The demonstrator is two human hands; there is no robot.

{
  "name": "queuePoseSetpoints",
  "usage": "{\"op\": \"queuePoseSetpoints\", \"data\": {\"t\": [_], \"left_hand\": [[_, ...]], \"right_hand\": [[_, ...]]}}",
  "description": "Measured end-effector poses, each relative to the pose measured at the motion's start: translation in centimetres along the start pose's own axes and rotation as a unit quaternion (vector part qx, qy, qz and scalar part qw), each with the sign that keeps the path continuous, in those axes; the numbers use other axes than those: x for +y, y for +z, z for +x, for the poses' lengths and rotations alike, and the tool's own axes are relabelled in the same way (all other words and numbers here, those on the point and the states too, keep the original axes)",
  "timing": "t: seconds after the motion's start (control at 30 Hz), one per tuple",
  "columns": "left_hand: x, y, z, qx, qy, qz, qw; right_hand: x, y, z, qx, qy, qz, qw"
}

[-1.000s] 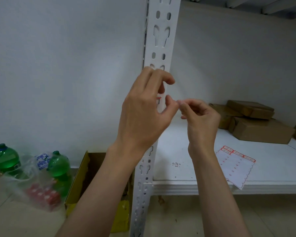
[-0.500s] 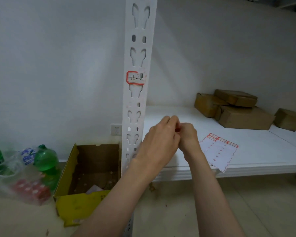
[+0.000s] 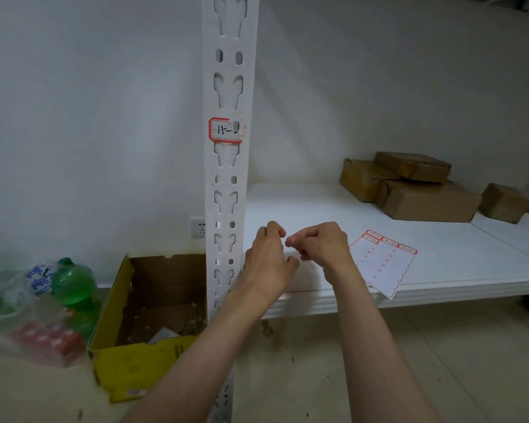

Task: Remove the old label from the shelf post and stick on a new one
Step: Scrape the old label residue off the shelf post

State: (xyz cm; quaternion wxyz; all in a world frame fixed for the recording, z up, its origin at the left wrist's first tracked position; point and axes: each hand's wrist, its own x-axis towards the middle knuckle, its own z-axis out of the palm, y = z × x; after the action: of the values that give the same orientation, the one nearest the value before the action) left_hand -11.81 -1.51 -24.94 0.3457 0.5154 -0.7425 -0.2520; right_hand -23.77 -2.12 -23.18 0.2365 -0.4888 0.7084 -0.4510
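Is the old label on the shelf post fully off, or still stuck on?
Partly on. The red-bordered label still clings to the shelf post, its right edge torn ragged, handwriting still visible.

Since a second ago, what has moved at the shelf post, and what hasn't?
Both hands came down off the white slotted shelf post. The left hand and right hand now meet fingertip to fingertip over the white shelf board, picking at something too small to identify. The torn red-bordered label, label sheet and brown cardboard boxes stayed put.

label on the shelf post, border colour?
Red border on the label, white inside with dark handwriting; head view.
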Motion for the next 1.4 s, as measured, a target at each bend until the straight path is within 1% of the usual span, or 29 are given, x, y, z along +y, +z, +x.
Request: {"op": "queuePoseSetpoints", "data": {"t": [0.2, 0.33, 0.47, 0.53, 0.6, 0.67, 0.77, 0.83, 0.93, 1.13, 1.27, 1.4], "left_hand": [[-0.2, 0.5, 0.4, 0.010, -0.033, -0.056, 0.998], [-0.4, 0.9, 0.6, 0.015, -0.041, -0.063, 0.997], [-0.7, 1.2, 1.0, 0.008, -0.048, -0.033, 0.998], [-0.9, 1.4, 1.2, 0.000, -0.055, -0.044, 0.998], [-0.9, 1.5, 1.2, 0.003, -0.073, -0.086, 0.994], [-0.6, 1.3, 1.2, 0.008, -0.098, -0.153, 0.983], [0.0, 0.6, 1.2, -0.004, -0.159, -0.285, 0.945], [0.2, 0.2, 1.2, -0.028, -0.188, -0.320, 0.928], [0.2, 0.0, 1.2, -0.048, -0.204, -0.318, 0.925], [0.5, -0.6, 1.4, -0.068, -0.247, -0.333, 0.907], [0.7, -0.8, 1.3, -0.076, -0.247, -0.330, 0.908], [0.9, -0.6, 1.1, -0.095, -0.239, -0.327, 0.909]], "right_hand": [[0.1, -0.4, 0.0, -0.026, 0.005, 0.004, 1.000], [0.3, -0.4, 0.1, -0.003, 0.025, 0.042, 0.999], [0.9, -0.1, 0.4, 0.004, 0.013, -0.010, 1.000], [1.1, -0.1, 0.4, -0.004, 0.002, -0.020, 1.000], [1.1, -0.2, 0.4, -0.013, -0.005, -0.014, 1.000], [0.9, -0.4, 0.5, -0.017, -0.004, 0.008, 1.000], [0.7, -0.6, 0.4, -0.019, -0.005, 0.037, 0.999], [0.7, -0.7, 0.5, -0.034, -0.017, 0.013, 0.999], [0.7, -1.0, 0.3, -0.049, -0.042, -0.032, 0.997], [0.5, -1.9, 0.0, -0.078, -0.106, -0.064, 0.989], [0.3, -2.3, -0.2, -0.096, -0.121, -0.078, 0.985], [0.4, -2.6, -0.3, -0.085, -0.130, -0.077, 0.985]]}}
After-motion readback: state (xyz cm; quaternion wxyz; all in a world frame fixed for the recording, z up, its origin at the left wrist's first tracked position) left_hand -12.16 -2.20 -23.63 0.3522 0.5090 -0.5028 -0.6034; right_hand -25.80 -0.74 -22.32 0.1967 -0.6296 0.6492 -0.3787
